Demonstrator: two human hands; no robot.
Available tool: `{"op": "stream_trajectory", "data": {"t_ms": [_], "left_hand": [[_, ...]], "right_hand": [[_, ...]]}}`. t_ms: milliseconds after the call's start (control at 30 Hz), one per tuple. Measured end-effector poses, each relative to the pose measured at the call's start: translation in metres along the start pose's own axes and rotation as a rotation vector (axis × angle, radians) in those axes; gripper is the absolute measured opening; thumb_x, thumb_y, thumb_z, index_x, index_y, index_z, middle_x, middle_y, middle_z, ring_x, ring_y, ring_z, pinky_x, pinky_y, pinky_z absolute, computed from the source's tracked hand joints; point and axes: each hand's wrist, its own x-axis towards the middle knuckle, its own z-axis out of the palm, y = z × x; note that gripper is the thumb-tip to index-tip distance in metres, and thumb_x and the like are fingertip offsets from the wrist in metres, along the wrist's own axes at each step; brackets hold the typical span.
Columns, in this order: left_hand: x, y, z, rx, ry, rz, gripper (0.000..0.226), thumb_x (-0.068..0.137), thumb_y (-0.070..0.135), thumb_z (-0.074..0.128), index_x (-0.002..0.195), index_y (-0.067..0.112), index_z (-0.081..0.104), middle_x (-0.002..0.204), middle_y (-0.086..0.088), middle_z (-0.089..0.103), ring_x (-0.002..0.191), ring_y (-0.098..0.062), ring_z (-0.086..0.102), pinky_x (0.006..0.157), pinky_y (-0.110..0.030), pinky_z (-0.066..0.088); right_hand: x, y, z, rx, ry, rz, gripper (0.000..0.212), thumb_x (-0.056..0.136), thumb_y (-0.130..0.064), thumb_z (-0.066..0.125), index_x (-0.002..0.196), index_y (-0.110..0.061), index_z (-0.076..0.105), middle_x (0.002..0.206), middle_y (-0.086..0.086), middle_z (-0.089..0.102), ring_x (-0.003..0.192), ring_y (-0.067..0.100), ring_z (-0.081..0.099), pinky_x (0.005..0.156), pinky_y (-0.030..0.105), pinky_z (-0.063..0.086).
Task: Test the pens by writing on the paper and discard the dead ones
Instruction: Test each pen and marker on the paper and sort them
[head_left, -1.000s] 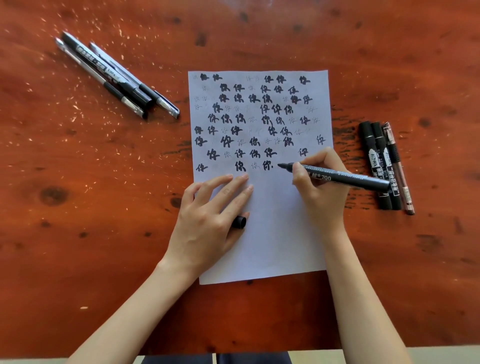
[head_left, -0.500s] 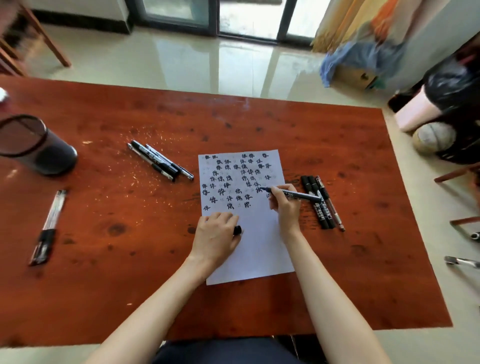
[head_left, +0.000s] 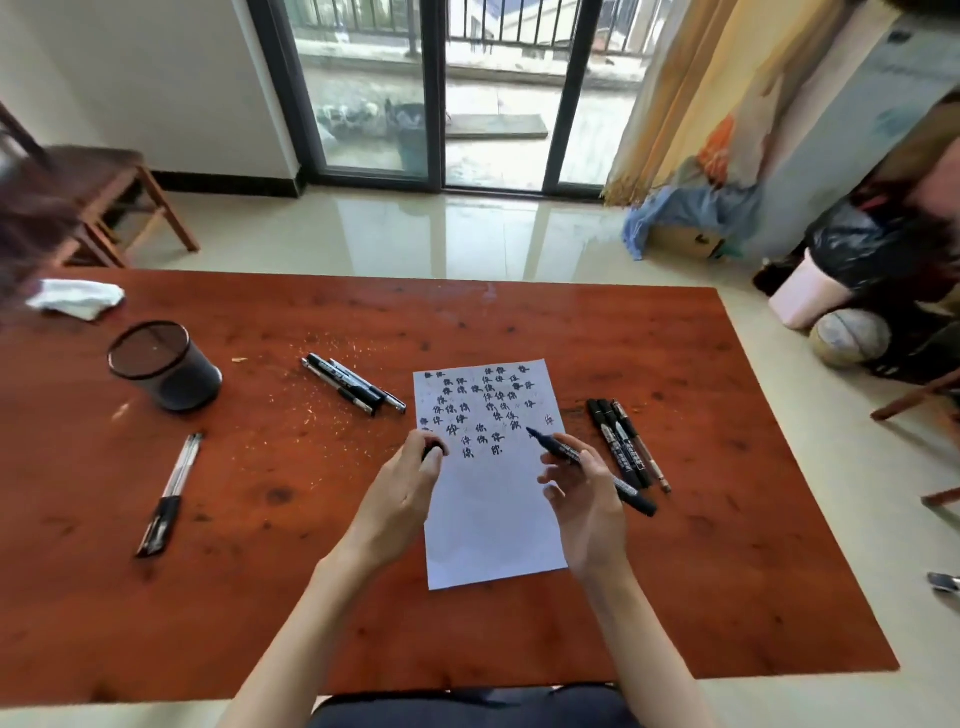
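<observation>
Right hand (head_left: 587, 483) gripping uncapped marker (head_left: 592, 470) above paper (head_left: 493, 519), left hand (head_left: 410, 483) pinching black cap (head_left: 430, 451), pen clusters left (head_left: 353, 383) and right (head_left: 626, 444), mesh cup (head_left: 163, 364) far left

Reddish wooden tabletop (head_left: 727, 519). Black mesh cup (head_left: 163, 366), upright, far left. Crumpled white cloth (head_left: 75, 297), far-left corner. Wooden chair (head_left: 111, 202) on tiled floor (head_left: 467, 234) behind. Sliding glass door (head_left: 441, 93). Yellow curtain (head_left: 691, 88), right. Worn ball (head_left: 849, 338) beside black bag (head_left: 862, 244).
</observation>
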Motion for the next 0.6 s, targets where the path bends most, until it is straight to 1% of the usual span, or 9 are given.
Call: {"op": "stream_trajectory", "data": {"t_ms": [67, 100, 133, 200, 300, 367, 467, 600], "left_hand": [[-0.006, 0.003, -0.003, 0.038, -0.005, 0.091, 0.015, 0.089, 0.031, 0.039, 0.087, 0.021, 0.050, 0.068, 0.011, 0.048, 0.063, -0.002, 0.050, 0.059, -0.013, 0.036], [-0.008, 0.005, -0.004, 0.044, -0.015, 0.110, 0.006, 0.091, 0.027, 0.047, 0.087, 0.024, 0.051, 0.072, 0.013, 0.052, 0.066, -0.004, 0.054, 0.058, -0.009, 0.038], [-0.009, 0.007, -0.005, 0.036, -0.022, 0.115, 0.007, 0.090, 0.020, 0.054, 0.087, 0.027, 0.053, 0.075, 0.012, 0.056, 0.067, -0.007, 0.058, 0.055, -0.007, 0.039], [-0.012, 0.008, -0.006, 0.012, -0.015, 0.114, 0.020, 0.084, 0.010, 0.062, 0.089, 0.029, 0.057, 0.079, 0.011, 0.061, 0.066, -0.010, 0.063, 0.048, -0.010, 0.043], [-0.015, 0.011, -0.007, -0.024, -0.007, 0.104, 0.028, 0.080, 0.006, 0.066, 0.088, 0.032, 0.060, 0.081, 0.009, 0.064, 0.060, -0.009, 0.065, 0.046, -0.017, 0.047], [-0.015, 0.013, -0.006, -0.036, -0.003, 0.107, 0.030, 0.079, 0.006, 0.068, 0.086, 0.034, 0.060, 0.080, 0.009, 0.064, 0.057, -0.009, 0.065, 0.046, -0.018, 0.047], [-0.016, 0.014, -0.006, -0.027, -0.007, 0.121, 0.031, 0.077, 0.006, 0.069, 0.084, 0.035, 0.060, 0.078, 0.009, 0.064, 0.057, -0.008, 0.065, 0.047, -0.018, 0.047], [-0.016, 0.017, -0.005, -0.017, -0.001, 0.144, 0.032, 0.075, 0.007, 0.071, 0.082, 0.036, 0.060, 0.076, 0.011, 0.065, 0.056, -0.007, 0.064, 0.048, -0.014, 0.044]], "right_hand": [[-0.007, -0.003, 0.004, 0.002, 0.004, -0.012, 0.021, 0.086, -0.019, 0.043, 0.088, -0.008, 0.060, 0.061, -0.002, 0.064, 0.052, 0.007, 0.054, 0.051, 0.015, 0.042], [-0.009, -0.005, 0.006, -0.013, -0.004, -0.026, 0.020, 0.082, -0.020, 0.044, 0.085, -0.007, 0.058, 0.058, -0.001, 0.062, 0.050, 0.008, 0.052, 0.050, 0.015, 0.042], [-0.011, -0.007, 0.009, -0.031, -0.016, -0.045, 0.018, 0.078, -0.021, 0.044, 0.081, -0.006, 0.055, 0.055, -0.001, 0.059, 0.048, 0.009, 0.049, 0.049, 0.016, 0.040], [-0.014, -0.009, 0.014, -0.072, -0.042, -0.088, 0.013, 0.074, -0.020, 0.043, 0.074, -0.008, 0.049, 0.050, -0.002, 0.054, 0.045, 0.009, 0.044, 0.047, 0.016, 0.037], [-0.016, -0.009, 0.018, -0.156, -0.084, -0.142, 0.011, 0.074, -0.019, 0.048, 0.068, -0.009, 0.046, 0.046, -0.006, 0.045, 0.043, 0.008, 0.037, 0.046, 0.017, 0.030], [-0.017, -0.007, 0.019, -0.197, -0.119, -0.160, 0.016, 0.071, -0.023, 0.053, 0.066, -0.009, 0.048, 0.045, -0.007, 0.044, 0.042, 0.007, 0.037, 0.046, 0.017, 0.028], [-0.019, -0.005, 0.022, -0.219, -0.150, -0.158, 0.017, 0.070, -0.023, 0.054, 0.066, -0.008, 0.049, 0.044, -0.007, 0.044, 0.042, 0.007, 0.037, 0.046, 0.017, 0.029], [-0.020, -0.003, 0.025, -0.242, -0.183, -0.161, 0.029, 0.065, -0.034, 0.055, 0.067, -0.006, 0.049, 0.044, -0.007, 0.045, 0.042, 0.007, 0.038, 0.047, 0.016, 0.031]]}}
